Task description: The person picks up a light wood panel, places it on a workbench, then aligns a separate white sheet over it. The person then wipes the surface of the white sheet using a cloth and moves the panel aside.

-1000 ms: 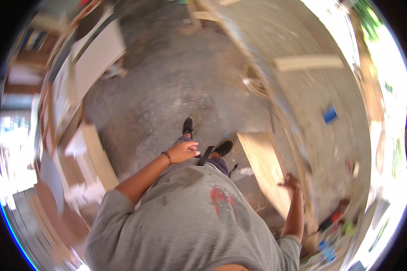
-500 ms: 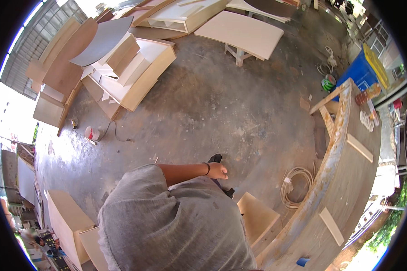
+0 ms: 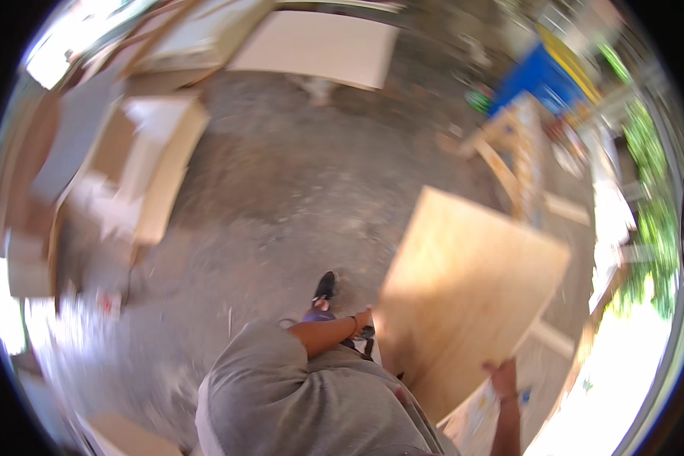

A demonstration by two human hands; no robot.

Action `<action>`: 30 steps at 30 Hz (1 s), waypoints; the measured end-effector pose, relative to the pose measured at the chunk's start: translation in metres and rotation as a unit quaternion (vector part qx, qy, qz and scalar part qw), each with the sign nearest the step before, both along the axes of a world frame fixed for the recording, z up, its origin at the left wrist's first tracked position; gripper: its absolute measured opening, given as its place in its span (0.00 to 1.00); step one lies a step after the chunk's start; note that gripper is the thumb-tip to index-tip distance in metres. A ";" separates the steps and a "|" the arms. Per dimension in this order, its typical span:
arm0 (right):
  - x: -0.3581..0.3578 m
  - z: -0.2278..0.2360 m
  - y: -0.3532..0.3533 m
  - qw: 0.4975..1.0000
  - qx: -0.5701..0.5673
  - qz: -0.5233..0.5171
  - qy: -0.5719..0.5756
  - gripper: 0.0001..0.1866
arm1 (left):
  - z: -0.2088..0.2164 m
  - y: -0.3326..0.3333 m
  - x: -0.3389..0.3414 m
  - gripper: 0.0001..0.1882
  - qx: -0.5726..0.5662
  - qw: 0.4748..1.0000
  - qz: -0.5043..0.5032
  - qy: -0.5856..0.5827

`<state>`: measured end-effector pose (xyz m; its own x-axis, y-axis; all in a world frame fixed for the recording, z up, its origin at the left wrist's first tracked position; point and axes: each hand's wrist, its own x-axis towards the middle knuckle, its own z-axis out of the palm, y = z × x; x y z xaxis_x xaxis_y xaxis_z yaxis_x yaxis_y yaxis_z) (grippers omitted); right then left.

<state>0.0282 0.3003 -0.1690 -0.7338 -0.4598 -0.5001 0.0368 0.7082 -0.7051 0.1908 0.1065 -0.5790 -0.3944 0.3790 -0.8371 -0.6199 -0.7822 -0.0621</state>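
Plywood panel [image 3: 467,304] — flat, pale — between both hands

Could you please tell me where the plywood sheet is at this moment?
In the head view, the plywood sheet is at lower right, tilted above the concrete floor, with the left hand on its left edge and the right hand on its lower edge.

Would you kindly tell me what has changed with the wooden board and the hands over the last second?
The plywood board has come up in front of the person, now gripped by the left hand and right hand at its edges. Half a second ago the left hand was bare. The concrete floor stays as before.
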 end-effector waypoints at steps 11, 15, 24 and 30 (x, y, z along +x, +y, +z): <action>0.012 0.093 0.001 0.975 -0.159 -0.154 0.014 0.22 | 0.040 -0.048 -0.031 0.45 0.070 0.976 0.204 0.027; 0.036 0.077 0.022 0.956 -0.206 -0.207 0.032 0.30 | 0.006 -0.059 -0.029 0.42 0.043 0.962 0.265 0.039; 0.052 0.024 0.177 0.868 -0.282 -0.400 0.083 0.32 | 0.036 -0.026 -0.091 0.43 0.050 0.984 0.160 0.056; 0.030 -0.003 0.290 0.832 -0.367 -0.405 0.099 0.30 | 0.106 0.026 -0.171 0.42 0.022 0.985 0.152 0.080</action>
<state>0.0582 0.5907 -0.1722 -0.9860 0.0971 -0.1354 0.1240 -0.1156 -0.9855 0.0197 0.1328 -0.4730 -0.6206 0.2573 -0.7407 -0.3620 -0.9320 -0.0205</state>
